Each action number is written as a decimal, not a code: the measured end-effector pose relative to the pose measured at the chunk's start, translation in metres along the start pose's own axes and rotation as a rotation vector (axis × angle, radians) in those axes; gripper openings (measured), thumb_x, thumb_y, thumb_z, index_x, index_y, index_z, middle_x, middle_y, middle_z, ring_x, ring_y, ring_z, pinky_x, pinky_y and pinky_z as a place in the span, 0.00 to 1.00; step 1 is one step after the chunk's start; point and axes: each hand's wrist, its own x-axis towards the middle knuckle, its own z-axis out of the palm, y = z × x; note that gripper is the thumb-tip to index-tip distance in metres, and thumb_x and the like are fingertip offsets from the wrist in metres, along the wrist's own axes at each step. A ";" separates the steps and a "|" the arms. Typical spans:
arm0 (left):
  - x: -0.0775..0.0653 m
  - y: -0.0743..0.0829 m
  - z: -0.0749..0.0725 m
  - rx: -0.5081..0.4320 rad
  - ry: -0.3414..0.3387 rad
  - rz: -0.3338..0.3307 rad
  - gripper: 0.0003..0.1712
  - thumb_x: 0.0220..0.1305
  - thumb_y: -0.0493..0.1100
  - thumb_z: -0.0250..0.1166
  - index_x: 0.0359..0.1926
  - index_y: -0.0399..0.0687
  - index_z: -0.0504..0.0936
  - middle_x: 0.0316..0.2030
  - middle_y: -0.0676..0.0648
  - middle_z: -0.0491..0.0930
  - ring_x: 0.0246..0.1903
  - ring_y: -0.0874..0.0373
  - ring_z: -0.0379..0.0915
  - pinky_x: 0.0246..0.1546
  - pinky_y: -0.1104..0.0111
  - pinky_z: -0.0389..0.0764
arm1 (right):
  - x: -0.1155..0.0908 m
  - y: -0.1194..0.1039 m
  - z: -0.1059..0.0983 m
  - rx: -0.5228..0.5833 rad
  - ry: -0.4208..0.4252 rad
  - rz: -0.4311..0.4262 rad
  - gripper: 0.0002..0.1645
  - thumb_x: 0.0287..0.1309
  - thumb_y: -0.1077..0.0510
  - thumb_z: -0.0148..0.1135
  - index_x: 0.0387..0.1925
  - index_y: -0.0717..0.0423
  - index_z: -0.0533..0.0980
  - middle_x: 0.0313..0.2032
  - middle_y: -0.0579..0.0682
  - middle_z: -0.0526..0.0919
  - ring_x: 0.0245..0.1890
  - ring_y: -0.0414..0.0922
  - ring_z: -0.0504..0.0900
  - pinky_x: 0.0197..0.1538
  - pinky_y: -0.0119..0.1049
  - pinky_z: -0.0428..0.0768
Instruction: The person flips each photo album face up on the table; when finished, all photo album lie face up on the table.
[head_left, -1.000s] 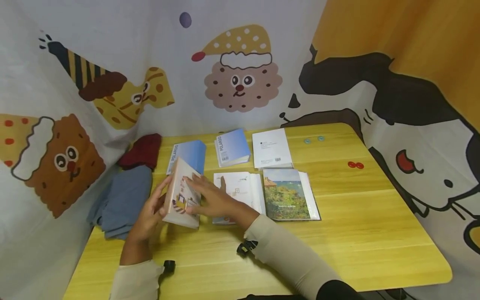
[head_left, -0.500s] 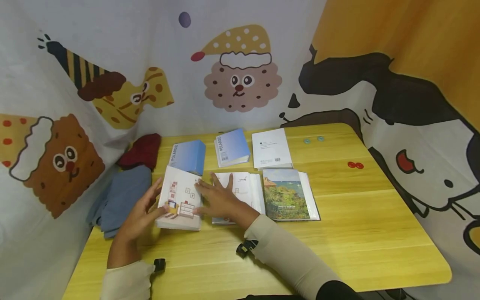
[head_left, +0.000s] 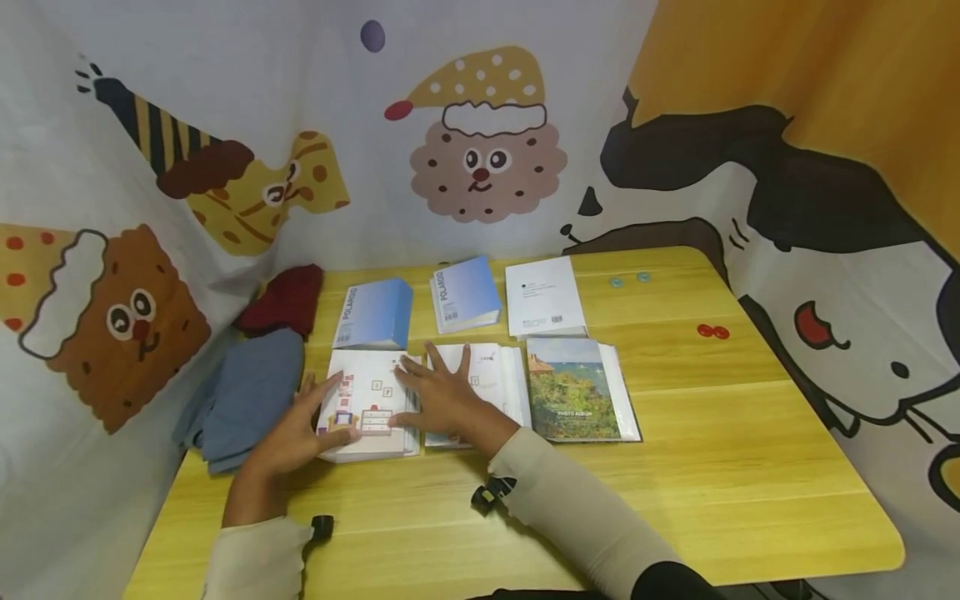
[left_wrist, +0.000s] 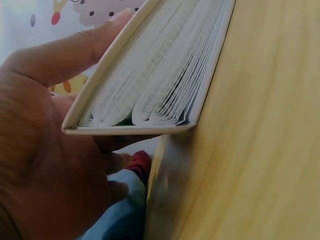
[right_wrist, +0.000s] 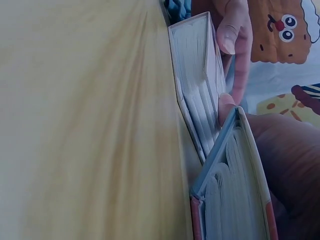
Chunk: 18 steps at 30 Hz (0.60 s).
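Observation:
A thick white photo album (head_left: 378, 379) with a room drawing on its cover lies on the table in the head view. My left hand (head_left: 288, 437) is at its left edge, thumb on the cover and fingers along the spine. My right hand (head_left: 446, 400) has spread fingers, with its thumb and fingertips at the album's right side. Partly under that hand lies a second white album (head_left: 512, 383). In the left wrist view the first album's page edges (left_wrist: 160, 65) face the camera. The right wrist view shows both albums' page ends, close together.
Two blue POLAROID albums (head_left: 372, 312) (head_left: 467, 292) and a white one (head_left: 543, 296) form the back row. A landscape photo album (head_left: 570, 392) lies right of the hands. Blue cloth (head_left: 251, 400) and dark red cloth (head_left: 283, 300) are at left; red (head_left: 712, 332) and teal (head_left: 630, 280) small pieces at right.
The white album has gone from tilted up between both hands to lying down in front of the left blue album. My left hand has lowered with it; the right hand has stayed nearly in place.

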 end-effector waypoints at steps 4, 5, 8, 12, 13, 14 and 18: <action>0.000 0.001 0.001 0.050 0.021 0.034 0.62 0.61 0.51 0.83 0.86 0.40 0.57 0.84 0.22 0.48 0.82 0.15 0.20 0.74 0.16 0.30 | 0.000 -0.001 -0.001 -0.019 0.004 -0.005 0.56 0.68 0.15 0.51 0.87 0.31 0.56 0.88 0.37 0.51 0.91 0.59 0.37 0.77 0.87 0.33; 0.000 0.001 0.001 0.072 0.029 0.041 0.63 0.60 0.52 0.83 0.86 0.38 0.57 0.84 0.22 0.49 0.83 0.15 0.20 0.74 0.17 0.31 | 0.000 -0.001 -0.001 -0.024 0.006 -0.007 0.55 0.68 0.14 0.51 0.87 0.31 0.56 0.88 0.37 0.51 0.91 0.59 0.37 0.77 0.88 0.34; -0.001 0.001 0.002 0.129 0.040 0.044 0.64 0.59 0.54 0.83 0.86 0.36 0.57 0.85 0.23 0.44 0.83 0.17 0.18 0.75 0.17 0.34 | 0.001 -0.002 0.001 -0.031 0.012 -0.008 0.55 0.68 0.14 0.50 0.87 0.31 0.56 0.88 0.37 0.51 0.91 0.59 0.37 0.76 0.88 0.34; -0.003 0.003 0.003 0.147 0.020 0.015 0.65 0.60 0.56 0.82 0.86 0.36 0.56 0.87 0.27 0.36 0.84 0.20 0.15 0.76 0.18 0.33 | 0.001 -0.005 0.003 -0.037 0.015 -0.004 0.55 0.68 0.14 0.49 0.87 0.31 0.57 0.88 0.37 0.51 0.91 0.59 0.37 0.77 0.87 0.33; -0.003 0.003 0.003 0.143 0.014 0.014 0.65 0.60 0.56 0.81 0.86 0.35 0.56 0.87 0.28 0.36 0.84 0.20 0.15 0.76 0.18 0.31 | 0.001 -0.005 0.003 -0.039 0.017 -0.003 0.55 0.68 0.14 0.50 0.87 0.32 0.57 0.88 0.38 0.51 0.91 0.59 0.37 0.77 0.87 0.33; -0.003 0.004 0.002 0.140 0.008 0.011 0.65 0.60 0.56 0.81 0.86 0.35 0.55 0.87 0.28 0.37 0.83 0.19 0.14 0.76 0.19 0.30 | 0.000 -0.006 0.003 -0.040 0.021 -0.002 0.55 0.69 0.14 0.50 0.87 0.32 0.57 0.88 0.38 0.52 0.91 0.59 0.38 0.77 0.87 0.33; -0.003 0.006 0.001 0.162 -0.004 0.009 0.65 0.62 0.57 0.80 0.86 0.34 0.54 0.87 0.25 0.37 0.83 0.18 0.14 0.76 0.19 0.29 | -0.003 -0.006 0.000 -0.045 0.036 -0.004 0.54 0.69 0.15 0.52 0.86 0.33 0.59 0.88 0.39 0.54 0.90 0.59 0.40 0.77 0.88 0.36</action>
